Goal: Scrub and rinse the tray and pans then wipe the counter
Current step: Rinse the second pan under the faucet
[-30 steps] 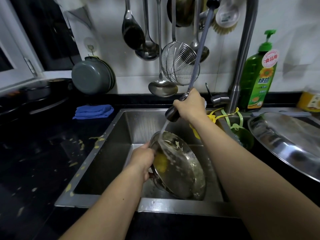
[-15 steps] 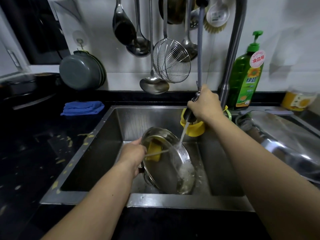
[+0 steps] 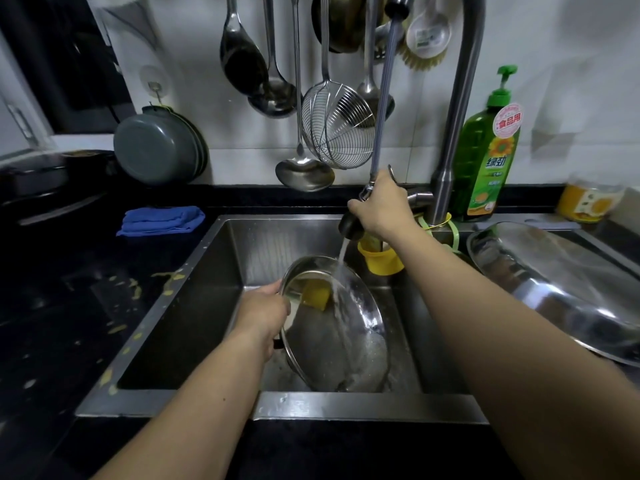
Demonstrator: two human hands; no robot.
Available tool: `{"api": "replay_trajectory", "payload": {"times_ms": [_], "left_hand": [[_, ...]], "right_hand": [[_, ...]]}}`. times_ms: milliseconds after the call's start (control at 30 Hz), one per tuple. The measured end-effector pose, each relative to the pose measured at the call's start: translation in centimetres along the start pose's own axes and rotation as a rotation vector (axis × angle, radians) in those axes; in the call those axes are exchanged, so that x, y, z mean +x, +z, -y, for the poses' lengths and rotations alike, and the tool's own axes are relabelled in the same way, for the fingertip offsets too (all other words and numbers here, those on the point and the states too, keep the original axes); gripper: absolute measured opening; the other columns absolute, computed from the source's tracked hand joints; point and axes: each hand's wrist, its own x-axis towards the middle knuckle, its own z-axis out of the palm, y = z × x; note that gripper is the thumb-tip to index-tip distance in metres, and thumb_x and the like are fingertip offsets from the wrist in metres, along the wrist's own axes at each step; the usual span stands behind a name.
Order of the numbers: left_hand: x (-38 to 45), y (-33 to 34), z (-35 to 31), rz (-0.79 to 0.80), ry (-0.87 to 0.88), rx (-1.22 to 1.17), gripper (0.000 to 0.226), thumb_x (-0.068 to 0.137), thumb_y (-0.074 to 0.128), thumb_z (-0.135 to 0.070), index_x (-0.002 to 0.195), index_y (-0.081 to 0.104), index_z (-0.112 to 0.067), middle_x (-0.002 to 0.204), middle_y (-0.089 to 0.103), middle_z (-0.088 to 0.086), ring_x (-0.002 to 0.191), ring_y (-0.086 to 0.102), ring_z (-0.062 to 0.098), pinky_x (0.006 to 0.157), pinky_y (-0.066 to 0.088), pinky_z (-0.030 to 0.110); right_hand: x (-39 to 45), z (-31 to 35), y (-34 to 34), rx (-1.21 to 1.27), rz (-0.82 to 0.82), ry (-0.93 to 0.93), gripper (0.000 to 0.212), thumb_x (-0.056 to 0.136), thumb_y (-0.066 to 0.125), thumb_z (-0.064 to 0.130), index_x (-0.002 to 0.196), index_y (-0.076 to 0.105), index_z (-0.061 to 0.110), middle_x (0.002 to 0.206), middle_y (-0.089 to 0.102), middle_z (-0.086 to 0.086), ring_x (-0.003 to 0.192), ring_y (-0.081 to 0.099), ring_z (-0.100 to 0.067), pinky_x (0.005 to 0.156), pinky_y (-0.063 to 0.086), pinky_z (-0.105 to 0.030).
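Black stone counter wraps a steel sink, which serves as the landmark for everything else. Inside the sink a steel pan stands tilted on its rim, its open face turned toward the far right corner, with a yellow sponge showing at its upper part. The left hand curls its fingers round the pan's near-left rim to hold it up, while the right hand is wrapped around the pull-out spray head above the sink's back edge, sending a stream of water down onto the pan. Right of the sink a large steel tray lies slanted on the counter, and left of the sink yellowish splatters dot the stone; behind the sink's left corner sits a folded blue cloth. This looks like the rinsing stage for this pan. A sensible next move would be turning the pan under the stream so every part is flushed, keeping a firm hold since wet steel is likely slippery; the counter splatters remain to be wiped.
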Motion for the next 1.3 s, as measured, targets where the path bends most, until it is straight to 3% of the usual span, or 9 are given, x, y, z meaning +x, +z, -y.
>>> {"api": "replay_trajectory", "payload": {"times_ms": [133, 300, 467, 533, 700, 800, 933, 1100, 1300], "left_hand": [[0.1, 0.0, 0.0, -0.004, -0.004, -0.018, 0.064, 0.089, 0.047, 0.015, 0.137, 0.065, -0.023, 0.093, 0.068, -0.007, 0.081, 0.061, 0.013, 0.078, 0.054, 0.032], [0.5, 0.1, 0.1, -0.035, -0.005, -0.031, 0.065, 0.084, 0.045, 0.018, 0.123, 0.074, -0.026, 0.078, 0.075, -0.008, 0.07, 0.068, 0.015, 0.067, 0.06, 0.031], [0.8, -0.1, 0.5, -0.037, 0.011, 0.008, 0.068, 0.08, 0.049, 0.015, 0.127, 0.073, -0.028, 0.099, 0.075, -0.002, 0.09, 0.067, 0.018, 0.093, 0.058, 0.042], [0.8, -0.1, 0.4, -0.052, 0.031, 0.039, 0.065, 0.077, 0.053, 0.014, 0.119, 0.076, -0.03, 0.096, 0.076, -0.002, 0.087, 0.067, 0.016, 0.088, 0.058, 0.034], [3.3, -0.2, 2.1, -0.087, 0.091, 0.145, 0.058, 0.063, 0.059, -0.003, 0.105, 0.08, -0.036, 0.084, 0.078, -0.002, 0.086, 0.075, 0.029, 0.089, 0.061, 0.05], [0.6, 0.0, 0.6, -0.089, 0.122, 0.17, 0.054, 0.08, 0.06, 0.007, 0.123, 0.075, -0.022, 0.097, 0.077, 0.003, 0.093, 0.073, 0.027, 0.094, 0.059, 0.042], [0.3, -0.1, 0.3, -0.077, 0.104, 0.157, 0.059, 0.081, 0.067, 0.011, 0.133, 0.067, -0.016, 0.109, 0.074, 0.014, 0.098, 0.071, 0.032, 0.095, 0.059, 0.046], [0.0, 0.0, 0.1, -0.054, 0.118, 0.194, 0.054, 0.084, 0.069, 0.009, 0.129, 0.067, -0.021, 0.097, 0.073, 0.006, 0.088, 0.071, 0.024, 0.093, 0.059, 0.04], [0.4, 0.0, 0.6, -0.05, 0.127, 0.246, 0.051, 0.091, 0.068, -0.001, 0.138, 0.062, -0.018, 0.104, 0.073, 0.006, 0.093, 0.071, 0.022, 0.089, 0.06, 0.036]], "right_hand": [[0.4, 0.4, 0.9, -0.002, 0.001, -0.027, 0.04, 0.089, 0.073, 0.029, 0.116, 0.047, 0.016, 0.119, 0.06, -0.015, 0.112, 0.056, -0.037, 0.098, 0.049, -0.046], [0.6, -0.3, 0.2, -0.027, -0.011, -0.008, 0.045, 0.09, 0.072, 0.025, 0.127, 0.048, 0.013, 0.121, 0.058, -0.015, 0.109, 0.058, -0.036, 0.094, 0.051, -0.042], [0.2, -1.5, -1.5, -0.138, -0.022, -0.01, 0.051, 0.089, 0.072, 0.026, 0.132, 0.047, 0.015, 0.12, 0.062, -0.016, 0.11, 0.059, -0.038, 0.093, 0.051, -0.044], [-0.4, -1.7, -2.4, -0.181, -0.002, -0.004, 0.051, 0.089, 0.073, 0.027, 0.13, 0.047, 0.016, 0.119, 0.062, -0.016, 0.106, 0.06, -0.037, 0.091, 0.054, -0.045], [-2.8, -1.5, -5.5, -0.275, 0.116, 0.021, 0.039, 0.083, 0.074, 0.028, 0.114, 0.055, 0.015, 0.104, 0.065, -0.011, 0.088, 0.066, -0.031, 0.074, 0.059, -0.039], [-4.5, -0.9, -6.5, -0.071, 0.28, 0.065, 0.031, 0.081, 0.078, 0.018, 0.103, 0.058, 0.012, 0.092, 0.07, -0.014, 0.074, 0.073, -0.032, 0.058, 0.062, -0.046], [-6.1, 0.4, -5.2, 0.186, 0.38, 0.045, 0.032, 0.084, 0.078, 0.012, 0.108, 0.058, 0.007, 0.099, 0.07, -0.018, 0.081, 0.075, -0.032, 0.059, 0.062, -0.051], [-4.6, 1.4, -1.2, 0.346, 0.322, 0.064, 0.038, 0.082, 0.082, 0.019, 0.103, 0.051, 0.015, 0.102, 0.064, -0.016, 0.071, 0.074, -0.027, 0.055, 0.06, -0.038], [-2.8, 0.4, 0.4, 0.139, 0.015, 0.001, 0.036, 0.089, 0.073, 0.03, 0.104, 0.043, 0.016, 0.097, 0.06, -0.004, 0.102, 0.057, -0.03, 0.081, 0.044, -0.031]]}}
